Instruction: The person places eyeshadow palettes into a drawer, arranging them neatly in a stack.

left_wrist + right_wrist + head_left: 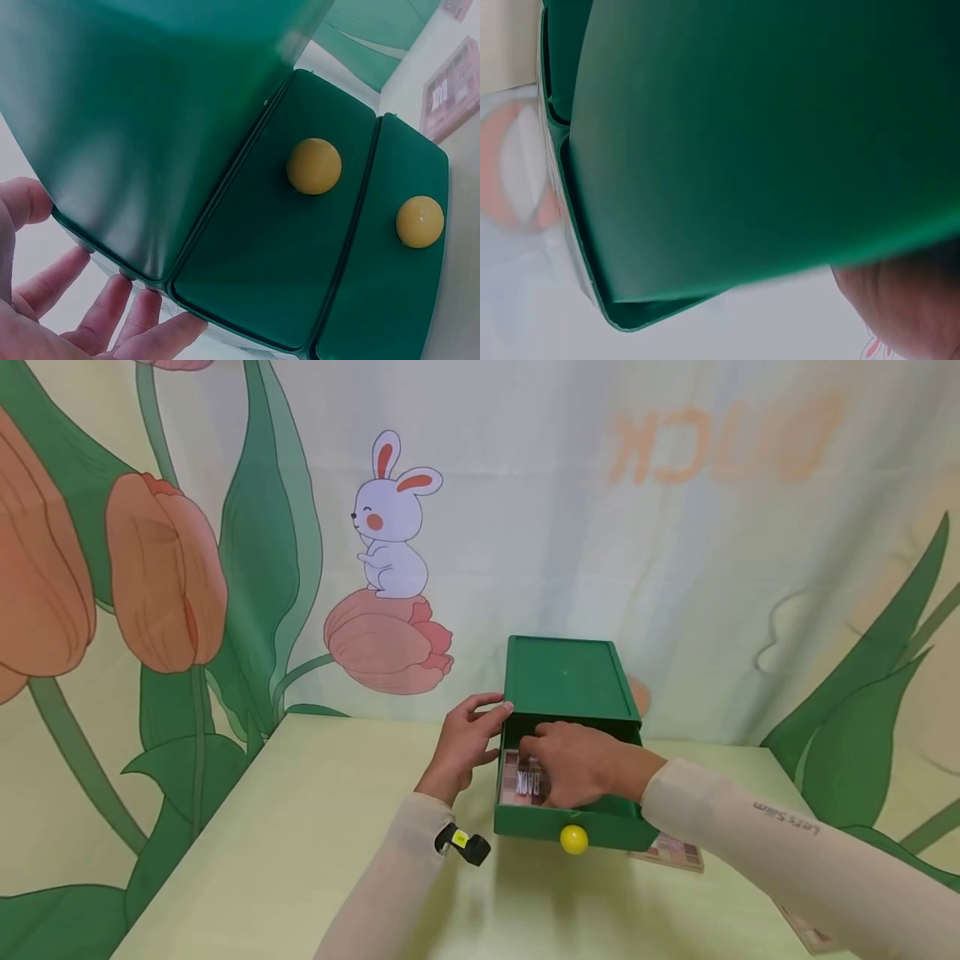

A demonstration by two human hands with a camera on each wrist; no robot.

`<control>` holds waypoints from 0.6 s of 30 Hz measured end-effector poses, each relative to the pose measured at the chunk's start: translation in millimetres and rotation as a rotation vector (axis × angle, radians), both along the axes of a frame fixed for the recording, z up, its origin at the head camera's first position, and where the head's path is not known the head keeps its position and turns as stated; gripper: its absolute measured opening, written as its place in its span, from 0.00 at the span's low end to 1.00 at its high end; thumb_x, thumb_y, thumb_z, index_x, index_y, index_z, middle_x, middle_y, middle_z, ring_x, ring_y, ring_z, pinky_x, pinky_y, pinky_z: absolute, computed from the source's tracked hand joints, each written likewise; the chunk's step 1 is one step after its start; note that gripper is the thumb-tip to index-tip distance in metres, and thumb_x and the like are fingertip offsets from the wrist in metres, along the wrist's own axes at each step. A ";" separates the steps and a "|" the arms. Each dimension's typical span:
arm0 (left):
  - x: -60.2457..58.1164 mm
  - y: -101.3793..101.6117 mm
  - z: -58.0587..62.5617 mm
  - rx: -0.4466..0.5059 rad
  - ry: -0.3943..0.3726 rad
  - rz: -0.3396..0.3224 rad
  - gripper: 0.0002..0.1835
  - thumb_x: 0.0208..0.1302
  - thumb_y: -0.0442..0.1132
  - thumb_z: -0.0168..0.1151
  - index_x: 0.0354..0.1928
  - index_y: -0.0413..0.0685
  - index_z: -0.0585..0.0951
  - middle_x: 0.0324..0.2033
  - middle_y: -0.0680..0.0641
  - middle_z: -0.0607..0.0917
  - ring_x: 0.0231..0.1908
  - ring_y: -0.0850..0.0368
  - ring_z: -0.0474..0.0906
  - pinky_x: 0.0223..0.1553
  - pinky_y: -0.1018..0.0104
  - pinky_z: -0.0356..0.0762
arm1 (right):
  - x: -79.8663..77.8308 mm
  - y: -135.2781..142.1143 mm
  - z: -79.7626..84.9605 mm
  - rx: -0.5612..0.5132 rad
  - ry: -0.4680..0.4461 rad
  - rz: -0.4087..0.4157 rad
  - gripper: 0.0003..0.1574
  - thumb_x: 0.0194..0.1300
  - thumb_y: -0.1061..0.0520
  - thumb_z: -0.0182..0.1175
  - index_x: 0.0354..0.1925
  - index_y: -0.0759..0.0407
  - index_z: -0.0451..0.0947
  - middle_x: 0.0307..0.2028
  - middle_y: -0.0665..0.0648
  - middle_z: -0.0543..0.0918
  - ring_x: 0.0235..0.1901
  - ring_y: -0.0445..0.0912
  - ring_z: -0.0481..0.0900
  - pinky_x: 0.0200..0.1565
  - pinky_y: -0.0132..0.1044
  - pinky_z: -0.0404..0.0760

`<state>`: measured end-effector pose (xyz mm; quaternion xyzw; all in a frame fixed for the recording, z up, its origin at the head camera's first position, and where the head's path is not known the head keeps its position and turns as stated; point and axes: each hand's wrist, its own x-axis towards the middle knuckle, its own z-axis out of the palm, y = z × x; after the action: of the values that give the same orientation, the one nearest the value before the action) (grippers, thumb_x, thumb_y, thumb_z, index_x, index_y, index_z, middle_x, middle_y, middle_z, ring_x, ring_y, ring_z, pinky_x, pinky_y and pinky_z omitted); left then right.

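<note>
**Palette (517, 785) at nine o'clock from my right hand (581, 764)**

It lay in the drawer (527, 821), partly covered by that nearer hand; I couldn't tell whether I pinched it (my fingertips and its long axis were hidden). My left hand (465, 743), fingers spread, touched the nine o'clock side of the cabinet (566, 677).

"What sort of place is this?"

"An indoor corner, with a pale table (300, 827) just in front of a hanging cloth (555, 552)."

"Cloth, not a painted wall?"

"It has soft creases. It's covered with big cartoon tulips (163, 585), a white rabbit (393, 547) and faint orange letters (727, 439)."

"So, somebody's home?"

"Homelike, with that green drawer box (566, 677) on the table, but I can't tell a home from a dressed-up studio."
</note>
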<state>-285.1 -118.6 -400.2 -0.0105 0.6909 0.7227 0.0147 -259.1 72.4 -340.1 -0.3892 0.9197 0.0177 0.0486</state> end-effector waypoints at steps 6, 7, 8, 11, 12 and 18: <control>-1.3 1.6 -1.7 0.004 0.002 -0.005 0.26 0.71 0.58 0.68 0.67 0.62 0.80 0.66 0.42 0.81 0.66 0.39 0.81 0.61 0.34 0.82 | 0.8 3.3 2.7 0.005 0.000 0.002 0.36 0.59 0.39 0.75 0.61 0.52 0.80 0.47 0.52 0.83 0.43 0.46 0.77 0.51 0.47 0.86; -1.6 1.9 -2.1 0.005 0.002 -0.008 0.26 0.71 0.58 0.68 0.67 0.62 0.80 0.66 0.42 0.82 0.66 0.39 0.81 0.61 0.35 0.82 | 1.1 4.4 3.9 0.004 -0.001 -0.002 0.38 0.59 0.38 0.75 0.62 0.51 0.80 0.48 0.53 0.82 0.44 0.46 0.77 0.51 0.47 0.86; -2.0 2.0 -2.7 0.005 0.004 -0.010 0.26 0.71 0.58 0.69 0.67 0.62 0.80 0.65 0.42 0.82 0.66 0.40 0.81 0.61 0.35 0.82 | 1.4 5.5 5.6 0.000 -0.004 -0.005 0.39 0.59 0.36 0.75 0.62 0.51 0.79 0.49 0.53 0.82 0.44 0.46 0.77 0.50 0.46 0.86; -2.7 1.4 -3.7 0.007 0.006 -0.009 0.26 0.71 0.58 0.68 0.67 0.61 0.80 0.65 0.42 0.82 0.65 0.40 0.82 0.61 0.35 0.82 | 3.5 8.7 12.1 -0.019 -0.013 -0.026 0.43 0.58 0.32 0.75 0.65 0.50 0.78 0.54 0.54 0.82 0.46 0.46 0.78 0.50 0.46 0.86; -2.7 1.0 -3.8 0.008 0.006 -0.007 0.26 0.71 0.58 0.68 0.67 0.61 0.80 0.65 0.42 0.82 0.65 0.41 0.82 0.61 0.35 0.82 | 4.5 9.7 14.6 -0.026 -0.014 -0.033 0.44 0.58 0.31 0.74 0.65 0.49 0.78 0.55 0.54 0.82 0.47 0.47 0.78 0.51 0.47 0.86; -1.9 0.9 -2.9 0.013 0.003 -0.002 0.26 0.71 0.58 0.69 0.66 0.61 0.80 0.65 0.42 0.82 0.65 0.40 0.82 0.60 0.35 0.82 | 11.7 20.3 27.5 -0.076 -0.013 -0.047 0.49 0.57 0.28 0.73 0.67 0.50 0.77 0.62 0.56 0.81 0.55 0.50 0.81 0.59 0.52 0.86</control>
<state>-287.0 -117.7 -403.1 -0.0084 0.6863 0.7271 0.0145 -247.4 92.7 -312.6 -0.3694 0.9282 -0.0210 0.0404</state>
